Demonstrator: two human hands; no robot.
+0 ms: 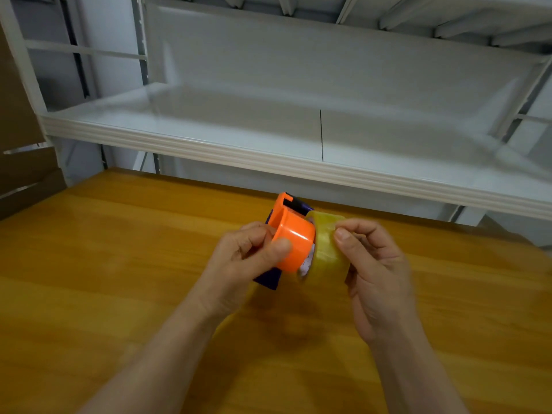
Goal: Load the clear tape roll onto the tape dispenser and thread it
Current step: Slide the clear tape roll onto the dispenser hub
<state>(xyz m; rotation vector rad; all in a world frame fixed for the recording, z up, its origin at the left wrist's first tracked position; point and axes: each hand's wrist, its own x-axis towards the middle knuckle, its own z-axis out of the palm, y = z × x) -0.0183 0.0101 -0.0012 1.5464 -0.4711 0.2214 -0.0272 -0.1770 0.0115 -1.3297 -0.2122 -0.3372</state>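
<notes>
At frame centre the orange tape dispenser (294, 239) is gripped by the left hand (251, 255). The clear tape roll (328, 249), touching its right side, is pinched by the right hand (376, 264); its core label (305, 264) is blurred.

Colour log, from beside the counter.

Plastic tape dispenser (294, 243): round hub bright orange and glossy, with a pale highlight streak. The flat body behind it is dark purple, with a small black piece at the top edge.

Transparent tape roll (327, 249): see-through with a yellow-amber tint. Inner core white, with faint marks too small to read.

Wooden counter (119, 264): honey-orange and shiny, with darker brown grain streaks.

Metal shelf (239, 130): pale grey-white and unpatterned, the front lip ridged in parallel lines. One thin black line (321, 135) crosses its surface.

Cardboard sheets (18, 115), far left: plain brown.
</notes>
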